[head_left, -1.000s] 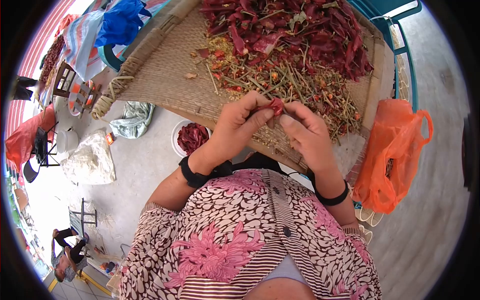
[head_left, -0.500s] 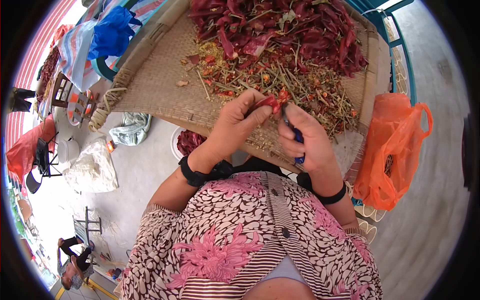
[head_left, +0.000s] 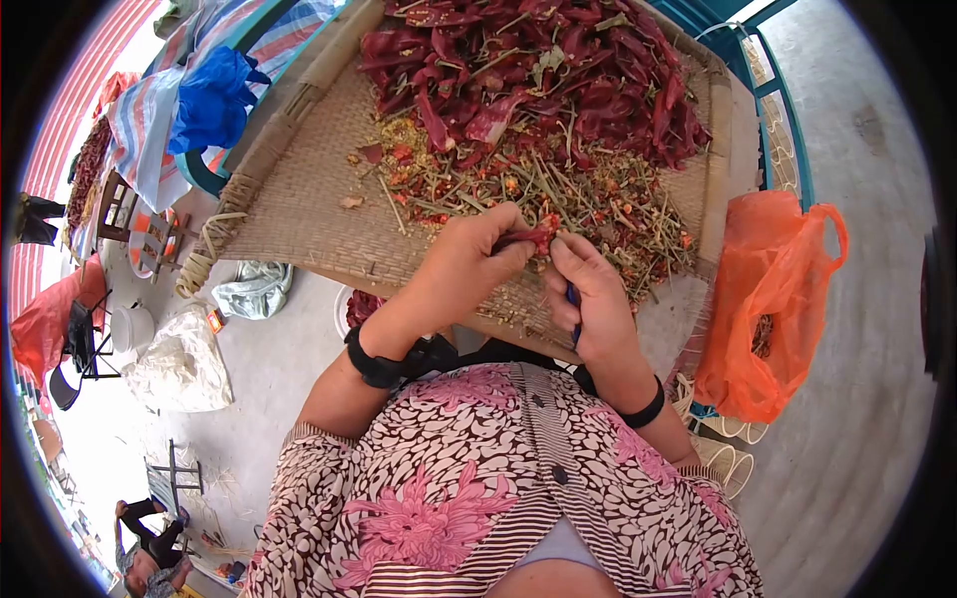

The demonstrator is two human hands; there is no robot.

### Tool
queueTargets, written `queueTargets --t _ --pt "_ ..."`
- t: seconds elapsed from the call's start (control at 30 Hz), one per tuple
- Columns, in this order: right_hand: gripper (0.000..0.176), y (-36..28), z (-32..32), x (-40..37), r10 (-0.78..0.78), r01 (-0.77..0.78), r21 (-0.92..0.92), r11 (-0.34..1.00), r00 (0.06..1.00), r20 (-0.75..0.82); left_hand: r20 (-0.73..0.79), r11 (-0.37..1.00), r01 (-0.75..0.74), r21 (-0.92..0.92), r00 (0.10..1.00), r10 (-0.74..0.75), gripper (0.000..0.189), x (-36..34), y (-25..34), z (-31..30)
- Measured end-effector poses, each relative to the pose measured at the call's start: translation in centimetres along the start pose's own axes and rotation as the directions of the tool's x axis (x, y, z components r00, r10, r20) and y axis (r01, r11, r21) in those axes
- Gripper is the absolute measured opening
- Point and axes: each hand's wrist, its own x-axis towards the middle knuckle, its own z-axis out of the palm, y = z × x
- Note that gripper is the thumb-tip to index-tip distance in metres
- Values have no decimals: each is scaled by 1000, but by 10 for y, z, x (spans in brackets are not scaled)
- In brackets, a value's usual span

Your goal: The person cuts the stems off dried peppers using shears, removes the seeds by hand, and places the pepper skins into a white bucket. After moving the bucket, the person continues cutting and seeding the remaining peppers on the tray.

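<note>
Pinched in the fingers of my left hand (head_left: 461,261) is a dried red chili pepper (head_left: 539,235), its torn end facing right. My right hand (head_left: 601,304) is closed around a small blue-handled tool (head_left: 574,297), with thumb and fingertips right at the chili's end; the tool's tip is hidden behind the fingers. Both hands are over the near edge of a woven tray (head_left: 299,204). Beyond them on the tray lie scraps of stems and seeds (head_left: 588,204), and behind those a heap of dark red chili pieces (head_left: 608,90).
An orange plastic bag (head_left: 768,319) hangs at the tray's right. Beneath the near edge, a white basin (head_left: 341,311) holds red chilies. Plastic bags, including a white one (head_left: 184,364), lie on the floor at left. Another person (head_left: 150,553) sits at lower left.
My hands have shifted slightly left and down in the view. The right fingers have closed in on the chili's end, covering the tool's metal part, which showed before.
</note>
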Motion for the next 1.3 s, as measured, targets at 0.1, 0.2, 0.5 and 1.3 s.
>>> queueTargets --t 0.1,0.2,0.5,1.3 --pt "21 -28 -15 2 -301 263 -306 915 950 -81 115 965 120 -233 989 -95 10 -9 0 -1" --pt "25 -36 -14 6 -433 340 -590 733 901 -18 31 957 109 -268 994 -104 14 -9 -8 -3" --pt "35 -43 -10 7 -652 150 -955 -256 702 285 -230 998 33 -45 972 -42 33 2 0 8" --pt "25 -86 -29 110 -459 -95 -916 -391 882 105 -254 992 126 19 960 -117 26 27 -7 12"
